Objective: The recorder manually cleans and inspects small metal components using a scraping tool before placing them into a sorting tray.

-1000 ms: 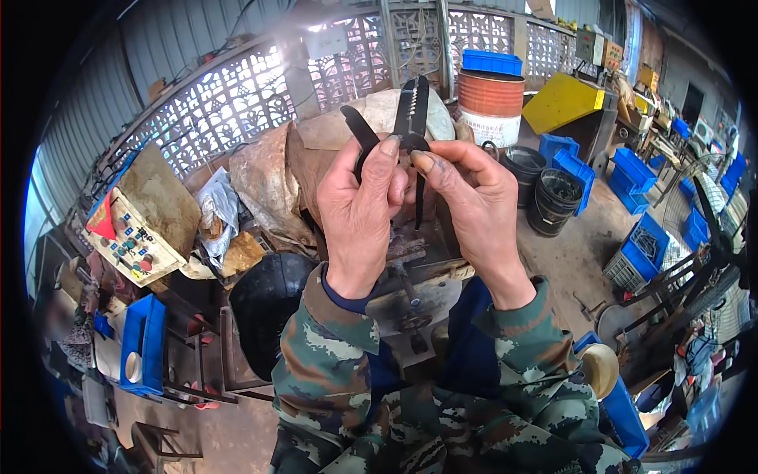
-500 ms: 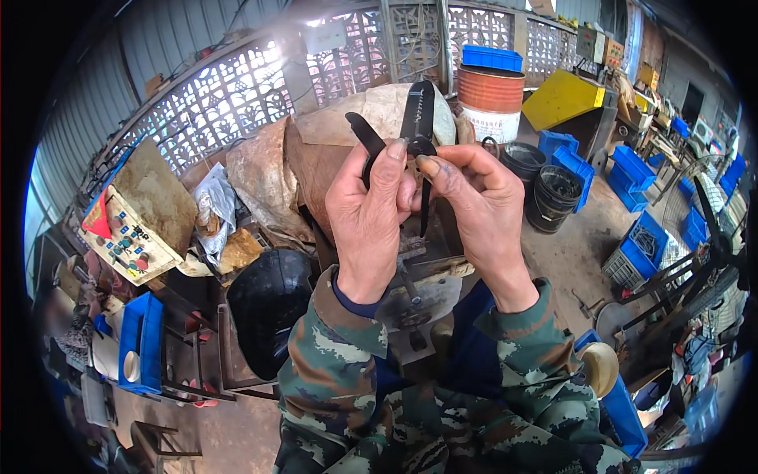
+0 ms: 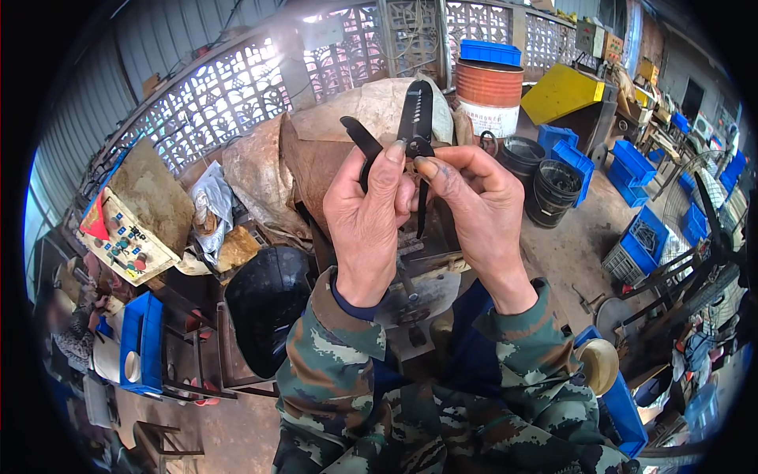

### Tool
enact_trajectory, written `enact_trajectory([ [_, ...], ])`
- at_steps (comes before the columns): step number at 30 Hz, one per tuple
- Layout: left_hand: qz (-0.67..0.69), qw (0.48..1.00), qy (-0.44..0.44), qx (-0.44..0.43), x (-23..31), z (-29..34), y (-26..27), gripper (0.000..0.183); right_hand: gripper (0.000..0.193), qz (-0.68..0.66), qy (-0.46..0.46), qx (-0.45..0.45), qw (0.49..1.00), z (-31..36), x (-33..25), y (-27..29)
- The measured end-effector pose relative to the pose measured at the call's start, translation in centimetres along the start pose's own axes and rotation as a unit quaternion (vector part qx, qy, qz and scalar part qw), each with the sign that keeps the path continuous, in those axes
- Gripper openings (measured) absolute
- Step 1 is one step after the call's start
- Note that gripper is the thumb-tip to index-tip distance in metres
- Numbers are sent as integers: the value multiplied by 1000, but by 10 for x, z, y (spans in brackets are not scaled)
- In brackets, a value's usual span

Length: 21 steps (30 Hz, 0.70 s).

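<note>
A black metal plier-like tool with a row of notches along its wide end (image 3: 416,114) is raised between the two hands, in the middle of the scene. Its notched end points far, a curved handle juts far left, and a slimmer arm runs down toward the near side. The left hand (image 3: 365,217) has its grip clamped on the tool, thumb near the pivot. The right hand (image 3: 488,213) has thumb and forefinger together at the pivot's right side; whether they pinch a small part is hidden. Beyond lies a stained brown sheet (image 3: 339,122). Far right stands an orange-red and white metal drum (image 3: 489,85) carrying a blue plastic bin (image 3: 490,54), with a round black bucket (image 3: 552,209) nearer. At left are a cream control box with coloured buttons (image 3: 126,237) and, nearer, a blue rectangular plastic crate (image 3: 155,340).
</note>
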State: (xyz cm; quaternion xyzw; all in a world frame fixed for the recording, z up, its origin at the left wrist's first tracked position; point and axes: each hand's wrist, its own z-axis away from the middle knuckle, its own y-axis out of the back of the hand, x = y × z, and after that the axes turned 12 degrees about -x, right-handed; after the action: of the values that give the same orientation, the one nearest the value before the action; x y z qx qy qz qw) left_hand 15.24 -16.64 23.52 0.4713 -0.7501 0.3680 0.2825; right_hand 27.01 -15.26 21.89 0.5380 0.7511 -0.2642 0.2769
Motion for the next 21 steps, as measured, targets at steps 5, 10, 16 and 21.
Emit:
enact_trajectory([
  [5, 2, 1000, 0, -5, -2, 2, 2, 23, 17, 19, 3, -1, 1000, 2, 1, 1],
  [10, 7, 1000, 7, -3, -2, 3, 1, 24, 16, 8, 12, 5, 1000, 6, 2, 0],
  [16, 6, 1000, 11, -1, -8, 3, 2, 23, 17, 13, 8, 3, 1000, 7, 5, 4],
  [21, -7, 1000, 15, -10, -13, 2, 2, 23, 18, 19, 0, 2, 1000, 8, 10, 11],
])
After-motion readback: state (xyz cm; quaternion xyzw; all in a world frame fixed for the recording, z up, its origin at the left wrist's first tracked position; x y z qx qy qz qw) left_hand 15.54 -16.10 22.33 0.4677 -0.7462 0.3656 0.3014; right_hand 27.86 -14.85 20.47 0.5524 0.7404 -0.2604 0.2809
